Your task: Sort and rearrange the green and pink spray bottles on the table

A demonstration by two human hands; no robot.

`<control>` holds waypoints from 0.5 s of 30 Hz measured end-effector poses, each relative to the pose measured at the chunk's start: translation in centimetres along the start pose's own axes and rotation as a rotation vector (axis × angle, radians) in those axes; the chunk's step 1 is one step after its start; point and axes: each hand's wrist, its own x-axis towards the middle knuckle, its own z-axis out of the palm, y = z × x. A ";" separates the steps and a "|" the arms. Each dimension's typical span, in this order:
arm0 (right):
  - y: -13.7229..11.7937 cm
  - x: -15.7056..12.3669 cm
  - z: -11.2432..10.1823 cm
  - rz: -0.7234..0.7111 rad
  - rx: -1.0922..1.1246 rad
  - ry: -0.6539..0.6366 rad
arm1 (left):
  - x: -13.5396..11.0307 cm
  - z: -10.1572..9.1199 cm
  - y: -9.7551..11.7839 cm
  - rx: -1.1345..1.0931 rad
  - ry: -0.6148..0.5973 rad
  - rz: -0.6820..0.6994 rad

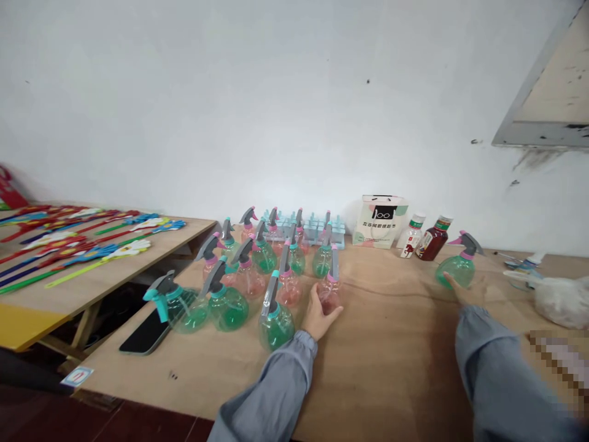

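My left hand is wrapped round the lower body of a pink spray bottle with a grey trigger head and pink collar. This bottle stands upright at the right side of a cluster of pink and green spray bottles. Farther right, my right hand grips a green spray bottle with a pink collar and pink nozzle; most of its fingers are hidden behind my wrist and the bottle. Nearest my left forearm stands a green spray bottle with a turquoise collar.
A black phone lies at the table's left edge. Light-blue moulds, a paper bag, a white bottle and a dark red bottle stand by the wall. Colourful hand-shaped sticks cover the left table. A plastic bag lies right.
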 end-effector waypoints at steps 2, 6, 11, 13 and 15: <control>-1.2 -2.7 0.3 0.000 0.058 0.081 | -0.1 0.1 0.1 0.005 0.005 0.009; -4.7 -10.5 2.2 -0.171 0.177 -0.123 | -0.6 0.6 0.6 0.039 0.011 0.043; -11.0 -20.0 4.1 -0.391 0.420 -0.728 | -2.3 2.3 1.5 0.097 0.010 0.040; -13.3 -22.1 4.5 -0.399 0.503 -0.807 | -2.9 3.1 1.6 0.080 0.010 0.051; -14.9 -23.1 4.7 -0.347 0.563 -0.843 | -3.4 3.5 1.7 0.061 -0.018 0.074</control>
